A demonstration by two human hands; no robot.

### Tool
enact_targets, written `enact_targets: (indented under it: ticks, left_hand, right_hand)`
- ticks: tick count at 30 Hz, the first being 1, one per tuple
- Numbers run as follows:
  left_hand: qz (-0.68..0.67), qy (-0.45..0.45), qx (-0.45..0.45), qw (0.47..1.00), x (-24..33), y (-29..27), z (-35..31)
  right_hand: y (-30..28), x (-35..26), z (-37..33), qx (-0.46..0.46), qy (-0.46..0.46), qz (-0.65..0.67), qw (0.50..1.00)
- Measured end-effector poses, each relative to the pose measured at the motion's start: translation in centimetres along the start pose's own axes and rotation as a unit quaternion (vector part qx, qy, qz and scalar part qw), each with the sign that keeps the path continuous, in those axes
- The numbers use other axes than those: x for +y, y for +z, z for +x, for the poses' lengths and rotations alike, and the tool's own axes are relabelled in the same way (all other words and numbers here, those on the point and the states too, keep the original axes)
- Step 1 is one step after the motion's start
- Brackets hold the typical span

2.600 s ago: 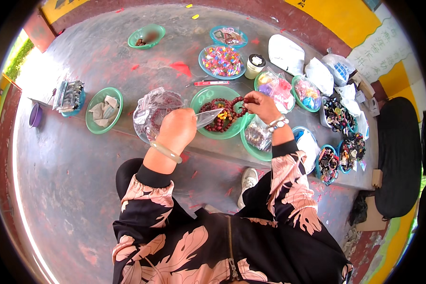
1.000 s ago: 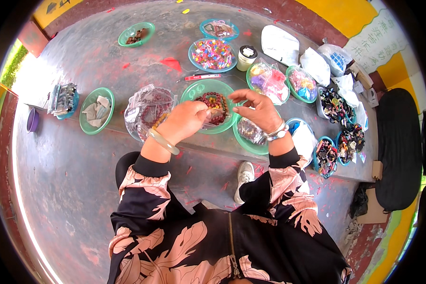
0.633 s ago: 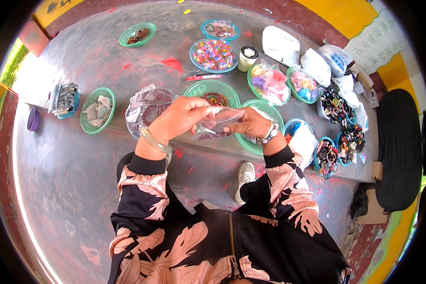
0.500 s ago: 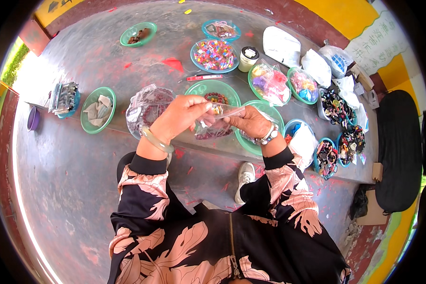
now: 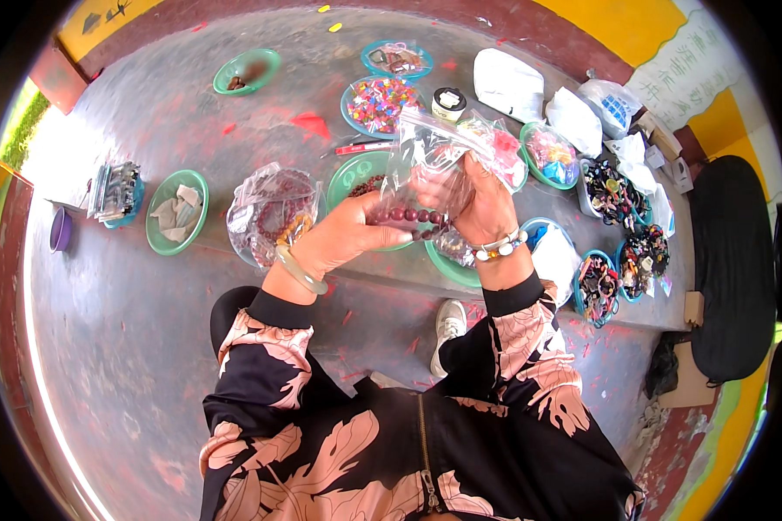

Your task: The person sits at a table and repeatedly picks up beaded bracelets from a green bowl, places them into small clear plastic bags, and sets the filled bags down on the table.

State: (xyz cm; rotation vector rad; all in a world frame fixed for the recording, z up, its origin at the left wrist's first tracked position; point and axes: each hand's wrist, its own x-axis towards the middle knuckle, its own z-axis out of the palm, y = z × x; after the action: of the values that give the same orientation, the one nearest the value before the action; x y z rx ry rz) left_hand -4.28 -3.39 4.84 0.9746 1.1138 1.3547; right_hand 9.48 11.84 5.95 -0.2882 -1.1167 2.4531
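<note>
A clear plastic zip bag [image 5: 419, 143] is held upright between my two hands, its top edge pointing away from me. Dark red round beads, strung like a bracelet [image 5: 408, 214], show at the bag's lower end. My left hand [image 5: 347, 236] is closed on the lower left corner, thumb beside the beads. On the right side, my right hand [image 5: 485, 204] grips the bag with its thumb up; some of its fingers show blurred through the plastic. Behind them, a green basin [image 5: 343, 178] holds more beaded bracelets and is partly hidden by my hands and the bag.
Left of my hands lies a plastic bag of bracelets [image 5: 274, 213]; farther left is a green basin with pale cloth [image 5: 175, 247]. Beyond stand a basin of colourful small pieces [image 5: 346, 117] and a lidded tub [image 5: 448, 106]. Baskets of hair ties [image 5: 598, 291] and white bags [image 5: 508, 82] fill the right.
The zip bag has turned from lying flat between my fingers to upright. My right hand has rotated and risen along its side, and the dark red beads now show clearly.
</note>
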Motion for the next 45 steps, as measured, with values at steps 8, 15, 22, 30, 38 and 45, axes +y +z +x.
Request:
enact_targets:
  ticks: [8, 15, 22, 30, 38, 45]
  left_hand:
    - [-0.150, -0.085, 0.040, 0.984, -0.7, -0.4, 0.1]
    - [-0.171, -0.056, 0.090, 0.980, -0.7, -0.2, 0.0]
    - [-0.126, 0.039, 0.085, 0.988, 0.0, -1.0, -0.4]
    - [-0.049, 0.097, 0.147, 0.983, 0.2, -2.3, -1.0]
    - [0.132, 0.089, 0.107, 0.981, 0.3, -2.8, -2.1]
    - [0.176, 0.048, 0.116, 0.976, -0.6, -3.7, -2.0]
  right_hand:
    - [-1.3, 0.4, 0.6, -0.075, 0.024, 0.027, 0.997]
    - [-0.8, 1.2, 0.7, -0.025, 0.048, 0.034, 0.998]
    - [0.9, 1.4, 0.4, -0.062, 0.063, 0.030, 0.996]
    - [0.2, 1.9, 1.3, -0.118, 0.011, -0.019, 0.993]
    - [-0.2, -0.3, 1.2, -0.051, -0.015, -0.124, 0.991]
    - [0.4, -0.3, 1.2, -0.031, 0.014, -0.259, 0.965]
